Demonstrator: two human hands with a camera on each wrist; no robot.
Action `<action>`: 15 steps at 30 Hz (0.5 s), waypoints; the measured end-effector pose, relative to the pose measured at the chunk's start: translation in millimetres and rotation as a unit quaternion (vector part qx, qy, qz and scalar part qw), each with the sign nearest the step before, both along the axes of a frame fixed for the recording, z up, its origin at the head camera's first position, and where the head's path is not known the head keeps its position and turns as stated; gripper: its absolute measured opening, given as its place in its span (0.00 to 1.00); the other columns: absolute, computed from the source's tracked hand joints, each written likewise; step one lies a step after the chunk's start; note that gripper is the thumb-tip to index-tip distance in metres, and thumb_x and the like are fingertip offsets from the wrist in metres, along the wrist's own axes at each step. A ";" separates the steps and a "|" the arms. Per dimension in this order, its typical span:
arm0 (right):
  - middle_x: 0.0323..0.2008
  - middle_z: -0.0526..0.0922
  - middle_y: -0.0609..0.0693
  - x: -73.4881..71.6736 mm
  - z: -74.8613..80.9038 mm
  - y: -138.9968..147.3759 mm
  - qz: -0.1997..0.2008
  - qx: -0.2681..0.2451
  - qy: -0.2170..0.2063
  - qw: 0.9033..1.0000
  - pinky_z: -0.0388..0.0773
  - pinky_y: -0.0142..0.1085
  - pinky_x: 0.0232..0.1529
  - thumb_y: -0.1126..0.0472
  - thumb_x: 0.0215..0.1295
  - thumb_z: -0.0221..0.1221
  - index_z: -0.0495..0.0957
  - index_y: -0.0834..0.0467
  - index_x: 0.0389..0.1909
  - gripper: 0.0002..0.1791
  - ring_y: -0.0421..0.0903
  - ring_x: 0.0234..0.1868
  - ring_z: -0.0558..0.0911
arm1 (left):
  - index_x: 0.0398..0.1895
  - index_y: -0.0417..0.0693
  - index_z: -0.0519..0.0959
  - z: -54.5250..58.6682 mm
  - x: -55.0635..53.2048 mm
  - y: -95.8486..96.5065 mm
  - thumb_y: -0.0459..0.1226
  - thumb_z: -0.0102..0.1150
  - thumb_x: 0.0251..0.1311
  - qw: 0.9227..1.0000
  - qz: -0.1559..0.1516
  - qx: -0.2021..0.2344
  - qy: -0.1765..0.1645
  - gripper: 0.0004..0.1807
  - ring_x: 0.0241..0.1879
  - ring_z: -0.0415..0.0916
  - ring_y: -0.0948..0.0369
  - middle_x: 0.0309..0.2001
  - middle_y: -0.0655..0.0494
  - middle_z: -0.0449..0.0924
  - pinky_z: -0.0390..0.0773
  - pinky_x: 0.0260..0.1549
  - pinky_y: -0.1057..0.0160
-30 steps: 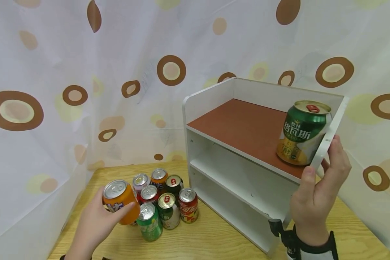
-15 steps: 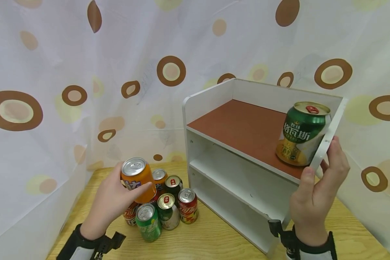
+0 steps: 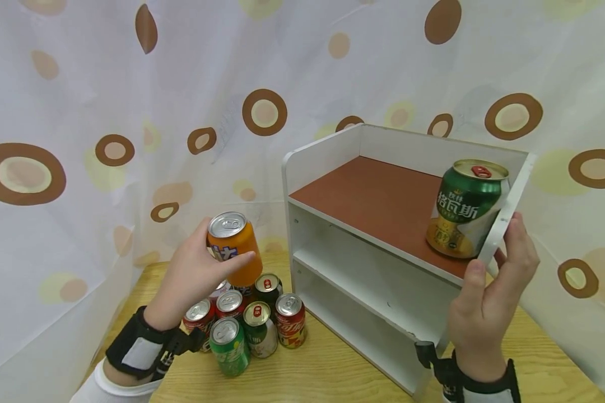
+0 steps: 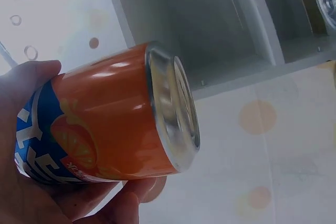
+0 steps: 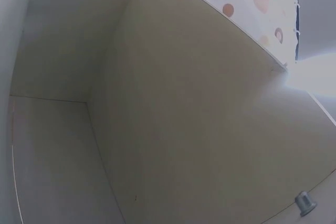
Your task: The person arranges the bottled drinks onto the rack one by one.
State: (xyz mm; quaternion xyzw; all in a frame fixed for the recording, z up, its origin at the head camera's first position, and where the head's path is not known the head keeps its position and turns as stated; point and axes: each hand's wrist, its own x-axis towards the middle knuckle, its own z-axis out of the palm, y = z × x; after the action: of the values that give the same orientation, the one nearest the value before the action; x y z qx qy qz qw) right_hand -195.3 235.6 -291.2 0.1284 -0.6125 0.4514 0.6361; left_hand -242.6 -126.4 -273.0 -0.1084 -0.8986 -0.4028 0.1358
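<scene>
An orange soda can [image 3: 237, 249] is upright in my left hand [image 3: 186, 277], raised above a group of cans on the table. In the left wrist view my thumb and fingers wrap the lower part of that orange can [image 4: 113, 119], leaving its silver top uncovered. With my right hand [image 3: 494, 299] I grip the right side panel of a white shelf unit [image 3: 368, 196], thumb at its front edge. Just inside that panel, a green and gold can [image 3: 464, 212] stands on the brown top.
Below my left hand stand several cans, among them a light green can [image 3: 230, 350], a green and white can [image 3: 260, 333] and a red can [image 3: 291, 324]. The right wrist view shows pale panels and a small metal peg [image 5: 304, 203].
My left hand has lifted the orange can up and to the right, from the left side of the group to above it. The right hand keeps its hold on the side panel.
</scene>
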 end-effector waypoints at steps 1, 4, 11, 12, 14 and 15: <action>0.67 0.67 0.59 -0.1 -0.1 0.2 0.000 0.001 -0.001 1.000 0.63 0.34 0.67 0.63 0.72 0.44 0.61 0.77 0.66 0.27 0.50 0.69 0.64 | 0.67 0.51 0.69 1.6 -2.4 2.2 0.55 0.75 0.56 1.000 -0.004 0.005 0.001 0.40 0.55 0.82 0.50 0.57 0.50 0.83 0.81 0.55 0.45; 0.67 0.66 0.59 -0.3 -0.8 0.2 -0.001 0.001 -0.002 1.000 0.63 0.33 0.67 0.64 0.72 0.44 0.61 0.77 0.66 0.27 0.50 0.69 0.64 | 0.66 0.50 0.70 7.2 -9.1 9.4 0.53 0.75 0.56 1.000 -0.010 0.010 0.008 0.39 0.56 0.82 0.50 0.57 0.50 0.83 0.81 0.55 0.45; 0.69 0.66 0.59 -0.9 -2.3 0.1 -0.008 0.004 -0.002 1.000 0.63 0.32 0.66 0.64 0.72 0.44 0.61 0.78 0.66 0.27 0.49 0.69 0.64 | 0.64 0.50 0.71 19.6 -21.0 26.0 0.52 0.76 0.55 0.999 -0.034 0.017 0.027 0.37 0.52 0.83 0.52 0.54 0.51 0.83 0.83 0.50 0.49; 0.69 0.66 0.59 -1.0 -2.2 0.7 -0.010 0.004 -0.003 1.000 0.63 0.32 0.66 0.64 0.72 0.44 0.61 0.78 0.66 0.27 0.49 0.69 0.64 | 0.64 0.50 0.71 21.1 -22.8 28.3 0.52 0.76 0.55 0.999 -0.037 0.018 0.030 0.37 0.51 0.83 0.52 0.54 0.52 0.83 0.84 0.50 0.49; 0.69 0.66 0.58 -1.1 -2.4 1.5 -0.010 0.002 -0.004 1.000 0.64 0.32 0.65 0.64 0.72 0.44 0.61 0.78 0.66 0.28 0.49 0.69 0.64 | 0.64 0.50 0.71 24.1 -26.1 32.0 0.52 0.76 0.55 0.998 -0.042 0.017 0.037 0.37 0.52 0.83 0.53 0.54 0.52 0.83 0.84 0.50 0.49; 0.69 0.67 0.58 -1.0 -2.7 1.7 -0.010 0.001 -0.003 1.000 0.64 0.32 0.65 0.64 0.72 0.44 0.61 0.78 0.66 0.28 0.49 0.69 0.64 | 0.64 0.50 0.71 25.9 -27.4 33.7 0.52 0.76 0.55 0.998 -0.042 0.016 0.040 0.37 0.51 0.83 0.53 0.54 0.52 0.83 0.84 0.50 0.49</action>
State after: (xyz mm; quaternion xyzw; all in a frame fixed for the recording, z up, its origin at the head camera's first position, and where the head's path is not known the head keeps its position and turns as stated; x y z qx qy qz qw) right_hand -196.3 237.3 -294.0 0.1218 -0.6164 0.4447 0.6383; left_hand -270.0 -92.7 -247.1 -0.1601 -0.8807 -0.4178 0.1558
